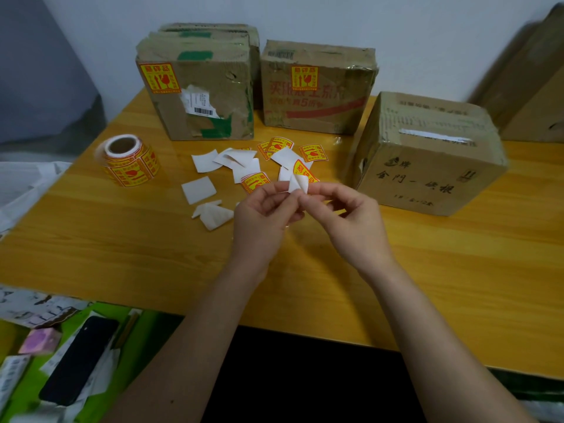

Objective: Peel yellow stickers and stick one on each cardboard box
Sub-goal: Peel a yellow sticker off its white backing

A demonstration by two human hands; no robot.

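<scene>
Both my hands meet above the middle of the table. My left hand [265, 210] and my right hand [351, 213] each pinch a yellow sticker [302, 174] whose white backing [295, 182] curls away from it. Three cardboard boxes stand behind. The left box [210, 105] and the middle box [332, 93] each carry a yellow sticker on the front. The right box [433, 160] shows no sticker on the sides I can see. A roll of yellow stickers [131, 161] stands on the left.
Loose yellow stickers [313, 153] and several white backing scraps [205, 161] lie on the wooden table [122, 239] in front of the boxes. A dark phone [77, 360] and papers lie on a green surface below the table's left front edge.
</scene>
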